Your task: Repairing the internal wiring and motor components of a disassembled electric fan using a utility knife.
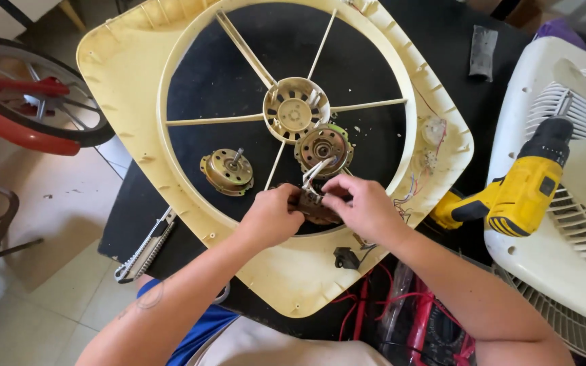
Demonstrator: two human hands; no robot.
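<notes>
Motor winding (315, 207) gripped between both hands (320, 207).

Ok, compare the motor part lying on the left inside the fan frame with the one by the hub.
The left motor part lies alone on the black table, apart from both hands, its shaft pointing up. The motor part by the hub sits just under the frame's hub, and white wires run from it to the dark piece held in the left hand and right hand. Both are round, brass-coloured metal discs.
</notes>
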